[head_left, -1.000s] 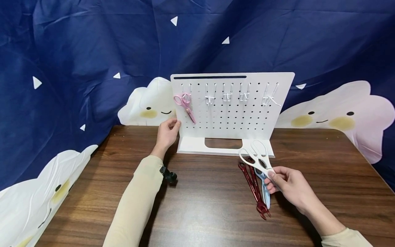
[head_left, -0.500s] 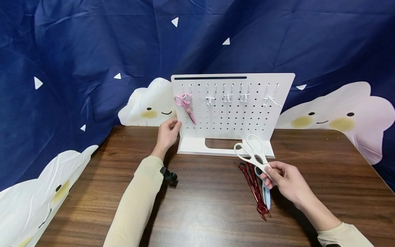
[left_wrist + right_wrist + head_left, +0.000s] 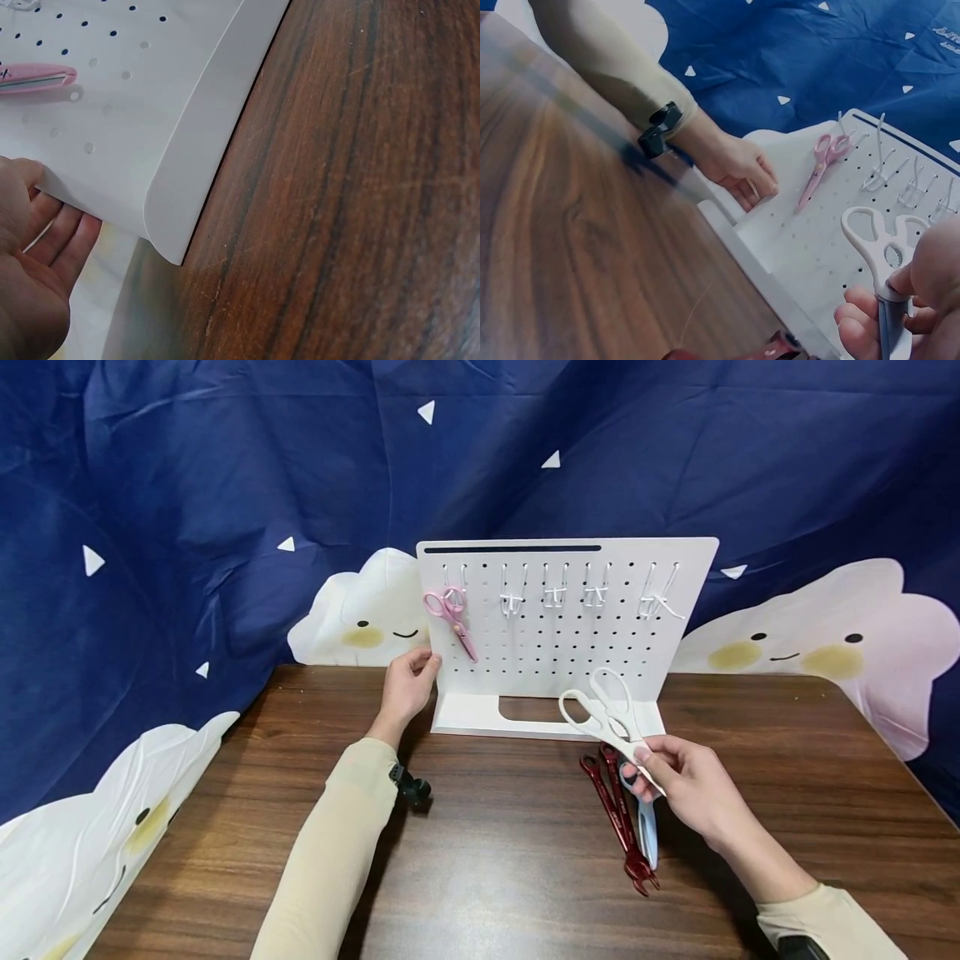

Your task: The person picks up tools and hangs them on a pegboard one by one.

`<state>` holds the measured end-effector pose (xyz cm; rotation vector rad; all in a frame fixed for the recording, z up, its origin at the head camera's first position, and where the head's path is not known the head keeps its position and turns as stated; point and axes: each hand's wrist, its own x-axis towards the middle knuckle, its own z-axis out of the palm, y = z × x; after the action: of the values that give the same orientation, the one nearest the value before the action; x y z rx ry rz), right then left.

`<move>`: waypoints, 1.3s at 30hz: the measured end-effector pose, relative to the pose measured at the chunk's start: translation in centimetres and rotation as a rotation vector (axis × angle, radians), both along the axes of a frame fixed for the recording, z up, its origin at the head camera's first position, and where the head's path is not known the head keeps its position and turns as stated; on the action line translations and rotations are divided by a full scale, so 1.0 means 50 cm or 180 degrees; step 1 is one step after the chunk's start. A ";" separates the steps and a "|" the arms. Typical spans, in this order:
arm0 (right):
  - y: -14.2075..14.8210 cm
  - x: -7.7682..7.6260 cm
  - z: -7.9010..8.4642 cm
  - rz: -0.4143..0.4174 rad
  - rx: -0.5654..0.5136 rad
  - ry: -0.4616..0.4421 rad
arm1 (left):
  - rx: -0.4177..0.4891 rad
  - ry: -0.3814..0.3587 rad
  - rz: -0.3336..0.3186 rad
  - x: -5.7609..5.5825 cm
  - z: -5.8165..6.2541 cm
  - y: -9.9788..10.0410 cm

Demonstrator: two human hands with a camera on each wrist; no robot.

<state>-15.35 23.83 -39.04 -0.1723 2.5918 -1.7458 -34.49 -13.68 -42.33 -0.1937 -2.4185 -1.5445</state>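
No word, brand or number can be read with certainty. In the head view, toward five o'clock from the centre, small pale lettering [image 3: 617, 821] is borne along the handle of one dark red wrench [image 3: 604, 802], and similar pale marks [image 3: 622, 807] are carried by the second red wrench [image 3: 618, 789]; both are too small to be deciphered. In the right wrist view, at two o'clock, white script [image 3: 950, 37] is printed on the blue cloth [image 3: 855, 60], too blurred to be made out.
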 end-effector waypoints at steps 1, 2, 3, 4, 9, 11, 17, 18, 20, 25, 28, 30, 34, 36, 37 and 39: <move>-0.002 -0.002 0.003 0.0009 -0.0029 0.0005 | -0.0004 0.0003 0.0002 0.000 0.000 0.000; -0.003 -0.004 0.005 0.0023 -0.0062 0.0012 | -0.0009 0.0004 0.0004 0.001 0.001 0.000; -0.005 -0.006 0.007 0.0035 -0.0094 0.0008 | -0.0012 -0.0001 0.0004 0.001 0.001 0.000; -0.007 -0.008 0.008 0.0040 -0.0128 0.0003 | -0.0020 -0.0002 0.0004 0.002 0.002 0.000; -0.018 -0.014 0.017 0.0057 -0.0289 -0.0011 | -0.0035 -0.0013 0.0001 0.003 0.004 0.002; -0.022 -0.016 0.020 0.0053 -0.0311 0.0015 | -0.0030 -0.0010 -0.0005 0.003 0.004 0.003; -0.037 -0.023 0.029 0.0052 -0.0338 0.0135 | -0.0036 -0.0008 0.0012 0.002 0.005 0.004; -0.040 -0.025 0.030 0.0062 -0.0355 0.0138 | -0.0036 -0.0008 0.0018 0.003 0.006 0.004; -0.044 -0.029 0.032 0.0088 -0.0384 0.0144 | -0.0031 -0.0004 0.0020 0.003 0.006 0.004; -0.054 -0.037 0.036 0.0135 -0.0444 0.0138 | -0.0010 0.0006 0.0020 0.004 0.005 0.003; -0.060 -0.041 0.040 0.0150 -0.0445 0.0145 | 0.0001 0.0012 0.0024 0.004 0.004 0.003; -0.063 -0.043 0.044 0.0137 -0.0442 0.0146 | -0.0002 0.0017 0.0020 0.004 0.004 0.003; -0.069 -0.048 0.053 0.0109 -0.0387 0.0135 | -0.0024 0.0017 0.0018 0.003 0.002 0.003; -0.073 -0.050 0.059 0.0097 -0.0345 0.0102 | -0.0039 0.0013 0.0024 0.003 0.002 0.003; -0.075 -0.052 0.061 0.0105 -0.0327 0.0091 | -0.0041 0.0014 0.0025 0.002 0.002 0.003; -0.079 -0.056 0.065 0.0139 -0.0319 0.0088 | -0.0054 0.0016 0.0033 0.003 0.002 0.002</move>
<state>-18.13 19.86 -35.78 -0.2539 2.5001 -1.8725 -34.35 -13.57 -42.25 -0.1878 -2.4258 -1.5177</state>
